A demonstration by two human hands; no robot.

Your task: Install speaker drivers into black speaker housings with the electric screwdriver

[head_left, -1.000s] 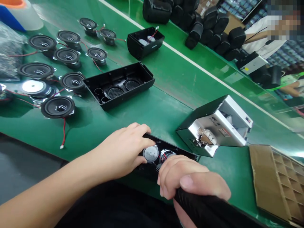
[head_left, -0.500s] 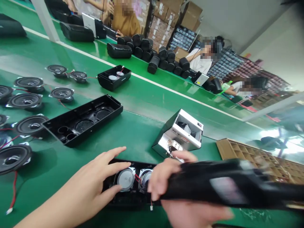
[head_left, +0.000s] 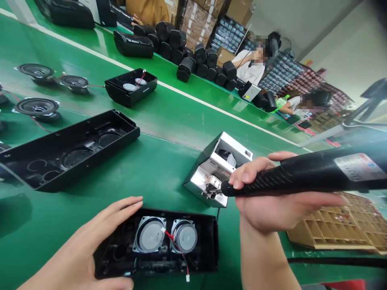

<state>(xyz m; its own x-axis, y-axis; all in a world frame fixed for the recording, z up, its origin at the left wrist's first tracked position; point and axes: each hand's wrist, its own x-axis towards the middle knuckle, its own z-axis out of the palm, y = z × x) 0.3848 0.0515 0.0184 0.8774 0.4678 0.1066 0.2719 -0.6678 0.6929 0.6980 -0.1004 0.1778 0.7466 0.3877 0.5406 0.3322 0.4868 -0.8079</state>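
Note:
My left hand (head_left: 90, 245) rests with fingers stretched out on the left end of a black speaker housing (head_left: 160, 243) lying open on the green table. Two round speaker drivers (head_left: 165, 235) with a red wire sit inside it. My right hand (head_left: 272, 197) grips a black electric screwdriver (head_left: 302, 173), held nearly level. Its tip touches the front slot of a small silver screw feeder box (head_left: 216, 169) just beyond the housing.
An empty long black housing (head_left: 69, 149) lies at the left, with loose speaker drivers (head_left: 38, 106) beyond it. A smaller black housing (head_left: 131, 86) sits farther back. A cardboard divider tray (head_left: 332, 225) lies at the right. Other people sit across the green table (head_left: 169, 117) behind stacked black speakers (head_left: 193, 56).
My right hand lifted the screwdriver off the housing and swung its tip over to the silver box. My left hand slid to the housing's left end. The camera tilted up.

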